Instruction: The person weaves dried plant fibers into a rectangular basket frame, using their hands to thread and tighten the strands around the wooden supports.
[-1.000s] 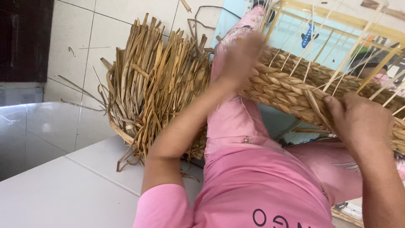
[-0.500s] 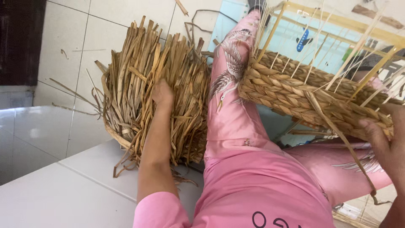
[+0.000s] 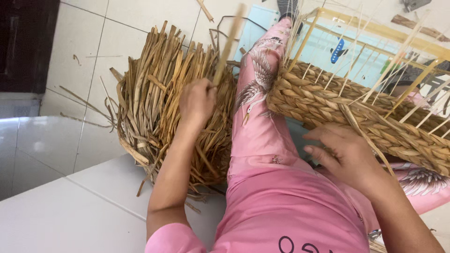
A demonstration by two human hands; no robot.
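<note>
So the left hand [image 3: 197, 100] is closed around one dried reed strip [image 3: 228, 44], lifted off the loose reed pile [image 3: 154, 107] on the tiled floor [image 3: 79, 56]. Right hand [image 3: 344, 154] rests half-open on the woven basket [image 3: 375, 117]. Strip looks light, bendy but brittle, so I'd grip low.

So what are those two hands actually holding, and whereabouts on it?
The left hand grips one dried straw strand near its lower end, above the straw pile. The right hand rests on the woven basket, pinching a loose strand there.
</note>
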